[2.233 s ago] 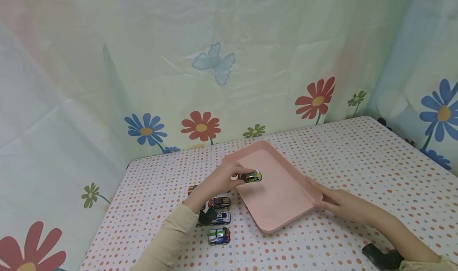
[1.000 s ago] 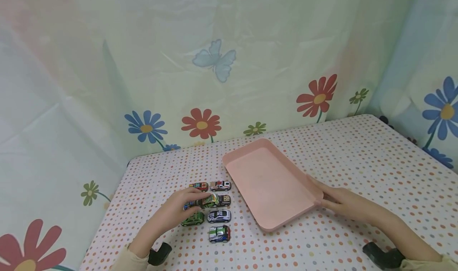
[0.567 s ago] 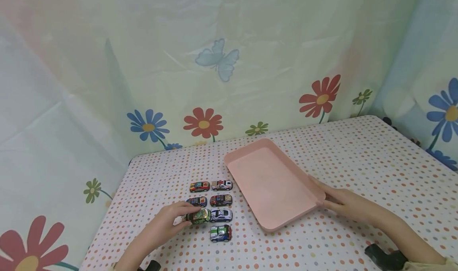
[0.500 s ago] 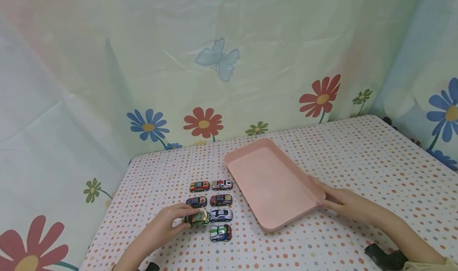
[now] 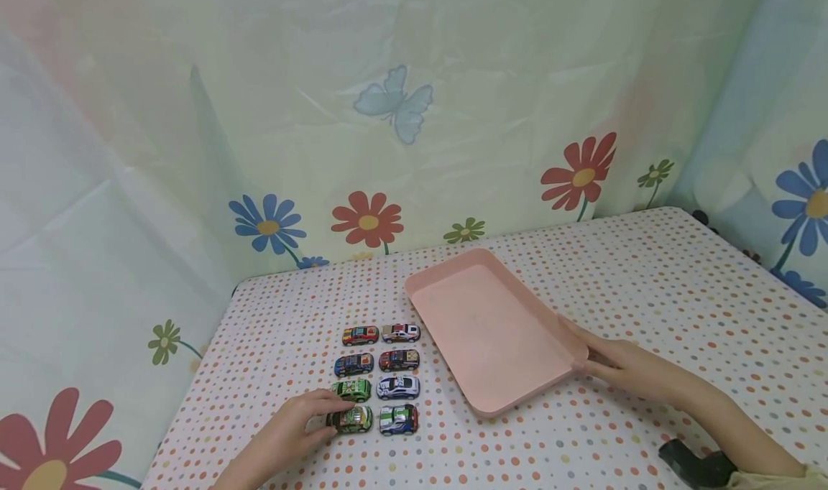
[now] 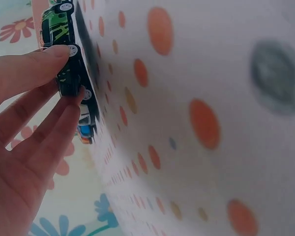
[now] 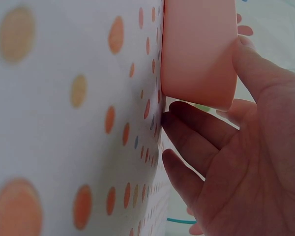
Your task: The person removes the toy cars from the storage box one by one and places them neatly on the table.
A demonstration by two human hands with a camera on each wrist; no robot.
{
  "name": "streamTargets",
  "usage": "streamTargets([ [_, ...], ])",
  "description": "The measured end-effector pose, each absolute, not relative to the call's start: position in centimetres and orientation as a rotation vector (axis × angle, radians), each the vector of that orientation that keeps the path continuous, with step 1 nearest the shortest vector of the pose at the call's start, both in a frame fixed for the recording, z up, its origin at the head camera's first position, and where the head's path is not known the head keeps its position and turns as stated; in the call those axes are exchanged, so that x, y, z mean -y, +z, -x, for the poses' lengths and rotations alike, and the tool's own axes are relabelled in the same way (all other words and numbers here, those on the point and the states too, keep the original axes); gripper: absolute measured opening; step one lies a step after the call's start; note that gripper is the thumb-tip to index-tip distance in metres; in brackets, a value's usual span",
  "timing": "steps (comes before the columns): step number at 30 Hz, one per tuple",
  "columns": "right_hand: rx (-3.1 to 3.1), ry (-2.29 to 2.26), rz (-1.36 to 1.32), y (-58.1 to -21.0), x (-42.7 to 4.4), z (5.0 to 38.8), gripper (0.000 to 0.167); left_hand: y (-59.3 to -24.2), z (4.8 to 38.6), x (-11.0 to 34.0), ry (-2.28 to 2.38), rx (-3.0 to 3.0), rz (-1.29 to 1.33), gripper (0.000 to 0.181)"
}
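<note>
In the head view my left hand [image 5: 299,427] pinches a black-and-green toy car [image 5: 352,419] by its rear end, at the near end of the left column of cars. The left wrist view shows the thumb [image 6: 56,53] on the car's side, with fingers on the opposite side. My right hand [image 5: 630,366] touches the near right corner of a pink tray [image 5: 446,266], its thumb and forefinger on either side of that corner. In the right wrist view its other fingers [image 7: 189,142] are fairly straight and reach toward the tabletop.
Just behind the held car stands a green car [image 5: 352,389], partly under my left fingers. A blue car [image 5: 353,364] and a red-yellow car [image 5: 360,335] continue that column. Beside it runs a second column, with a silver-green car [image 5: 398,419] nearest. The dotted cloth [image 5: 517,454] covers the table.
My left hand has brought the black-and-green car from over the tray leftward past the other cars, then down to the near end of the left column. The right hand stays at the tray.
</note>
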State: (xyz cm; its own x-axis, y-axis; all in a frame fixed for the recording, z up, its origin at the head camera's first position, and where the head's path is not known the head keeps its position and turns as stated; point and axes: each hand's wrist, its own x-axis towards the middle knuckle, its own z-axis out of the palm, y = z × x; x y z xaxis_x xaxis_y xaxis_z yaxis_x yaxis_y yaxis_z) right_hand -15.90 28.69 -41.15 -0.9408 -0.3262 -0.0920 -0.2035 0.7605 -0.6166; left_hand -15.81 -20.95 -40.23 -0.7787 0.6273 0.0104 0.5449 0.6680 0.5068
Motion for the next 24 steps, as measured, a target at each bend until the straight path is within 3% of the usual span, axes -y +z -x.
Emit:
streamTargets([
  [24, -2.746, -0.934, 0.423, -40.92, -28.57, 15.99, 0.076, -40.99, 15.7, 21.45, 0.778, -2.708, -0.908, 0.039],
])
